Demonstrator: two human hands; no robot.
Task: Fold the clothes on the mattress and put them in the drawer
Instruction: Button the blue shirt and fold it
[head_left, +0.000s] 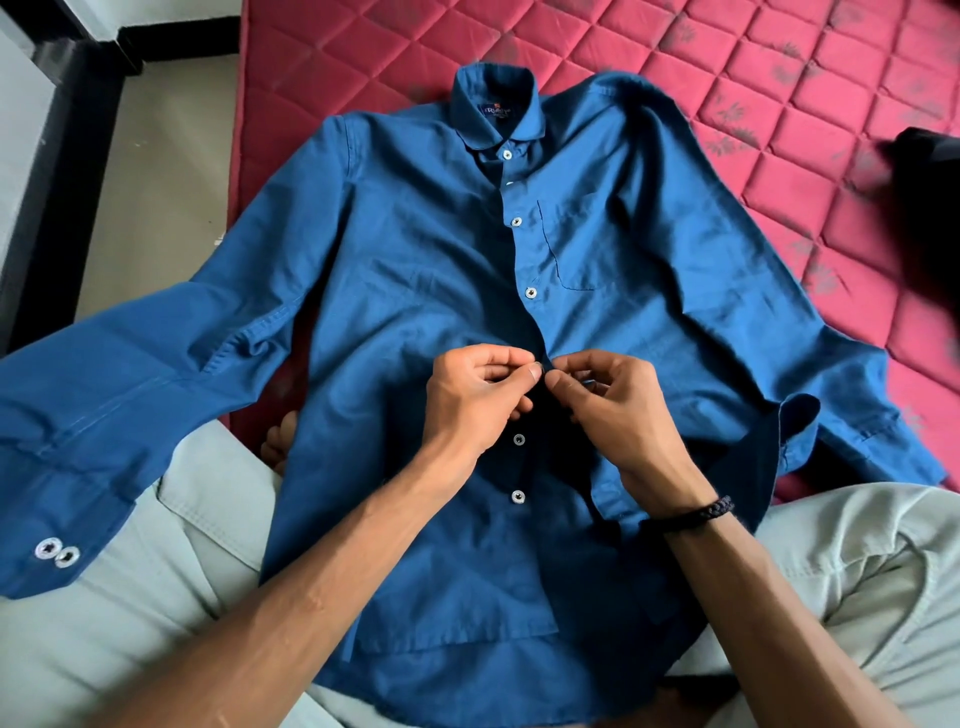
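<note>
On the red mattress (779, 130), a blue shirt (415, 249) lies spread while the left hand (478, 400) and right hand (618, 410) pinch its front edges.

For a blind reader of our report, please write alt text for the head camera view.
Two hands, left hand and right hand, pinch the front placket of a blue button-up shirt at a mid-chest button. The shirt lies face up, sleeves spread, on a red quilted mattress and over the person's lap.

Beige floor (156, 171) (left of the bed); black cord bracelet (696, 514).
</note>
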